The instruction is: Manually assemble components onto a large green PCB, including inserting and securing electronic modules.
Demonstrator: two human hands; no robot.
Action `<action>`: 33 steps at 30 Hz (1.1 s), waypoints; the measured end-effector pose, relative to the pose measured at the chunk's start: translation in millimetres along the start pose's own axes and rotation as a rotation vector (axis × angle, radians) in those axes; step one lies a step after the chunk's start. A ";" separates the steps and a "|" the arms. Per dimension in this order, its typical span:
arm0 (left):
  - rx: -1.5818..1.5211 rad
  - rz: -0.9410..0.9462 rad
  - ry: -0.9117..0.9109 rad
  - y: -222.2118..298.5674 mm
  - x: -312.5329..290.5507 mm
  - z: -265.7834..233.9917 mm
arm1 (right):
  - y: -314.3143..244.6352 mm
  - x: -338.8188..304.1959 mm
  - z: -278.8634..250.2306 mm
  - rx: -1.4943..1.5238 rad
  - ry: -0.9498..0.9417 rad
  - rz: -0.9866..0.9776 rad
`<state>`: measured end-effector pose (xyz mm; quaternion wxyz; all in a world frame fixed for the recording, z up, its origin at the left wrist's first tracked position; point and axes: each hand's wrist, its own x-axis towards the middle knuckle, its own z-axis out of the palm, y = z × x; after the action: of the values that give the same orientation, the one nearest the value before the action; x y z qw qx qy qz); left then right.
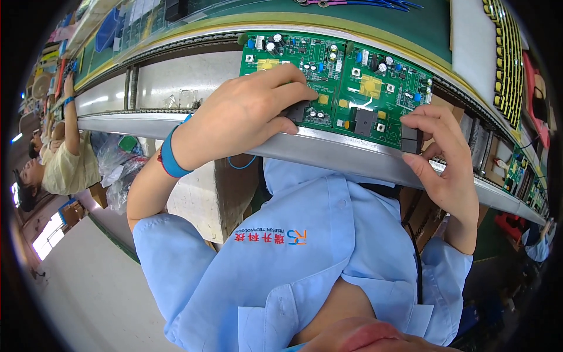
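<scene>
Two joined green circuit boards point(346, 114) lie side by side on the conveyor rails in front of me, carrying capacitors, small blue parts and yellow pads. My left hand point(252, 105), with a blue wristband, reaches over the left board. Its thumb and fingers close round a black block-shaped component point(298, 111) at the near edge, which they partly cover. At the right board's near right corner, my right hand point(437, 144) pinches another black block-shaped component point(411, 141) between thumb and fingertips. Between the hands a black square component point(364, 121) sits on the right board, untouched.
A metal conveyor rail point(340, 144) runs across just in front of my body. Blue and pink leads point(375, 4) lie on the green bench beyond. Rows of yellow-and-black parts point(507, 70) stand at the far right. Another person point(64, 158) works at the far left; more boards point(519, 170) sit rightward.
</scene>
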<state>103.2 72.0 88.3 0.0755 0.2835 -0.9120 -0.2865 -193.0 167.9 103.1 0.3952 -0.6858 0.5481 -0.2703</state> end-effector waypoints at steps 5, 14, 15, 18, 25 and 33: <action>-0.325 -0.029 0.027 -5.2 -3.2 -22.1 | -4.4 -0.9 4.0 -0.112 -0.018 0.041; -1.081 -0.337 0.143 -17.7 -10.8 -19.1 | 3.9 2.8 15.2 -0.552 0.015 -0.182; -1.196 -0.365 0.137 -20.5 -11.3 -20.2 | 3.9 2.7 14.3 -0.549 0.016 -0.180; -1.292 -0.395 0.130 -22.1 -9.3 -19.4 | 7.0 0.3 10.9 -0.556 0.025 -0.193; -1.390 -0.354 0.194 -32.1 -17.5 -8.0 | 11.2 2.3 5.1 -0.613 -0.051 -0.216; -1.178 -0.451 0.241 -15.8 -21.5 -18.0 | 83.1 102.3 -123.8 -0.920 0.590 -0.155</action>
<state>133.9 64.7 94.7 0.2586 0.4095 -0.5050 -0.7144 -311.3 31.5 94.0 -0.1368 -0.7213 0.6451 -0.2118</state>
